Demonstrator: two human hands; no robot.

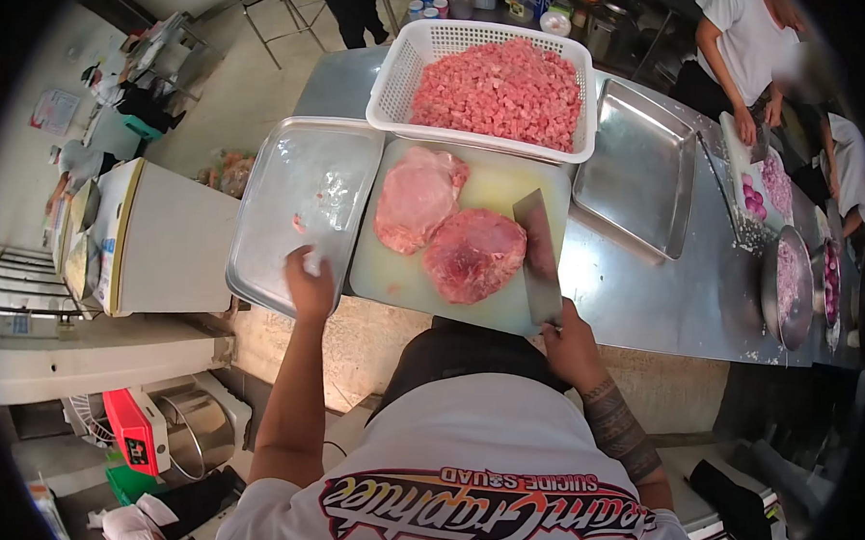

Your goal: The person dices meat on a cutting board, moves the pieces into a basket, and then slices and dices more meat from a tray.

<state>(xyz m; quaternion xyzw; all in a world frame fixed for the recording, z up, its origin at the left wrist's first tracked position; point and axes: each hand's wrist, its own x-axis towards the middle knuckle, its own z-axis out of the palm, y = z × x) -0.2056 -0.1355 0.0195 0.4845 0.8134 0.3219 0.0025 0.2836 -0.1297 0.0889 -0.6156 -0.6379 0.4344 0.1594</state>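
Two slabs of raw pink meat lie on a pale cutting board (499,191): one paler slab (416,200) at the left, one redder slab (474,254) beside it. My right hand (569,345) grips the handle of a cleaver (537,253), whose broad blade rests flat at the right edge of the redder slab. My left hand (308,286) rests on the near rim of a metal tray (305,202) left of the board, fingers curled, holding nothing that I can see.
A white basket (394,80) full of diced pink meat stands behind the board. A second steel tray (640,168) lies to the right. Further right another person works at a board (760,183) with purple slices and a bowl (789,286). The steel counter edge runs below.
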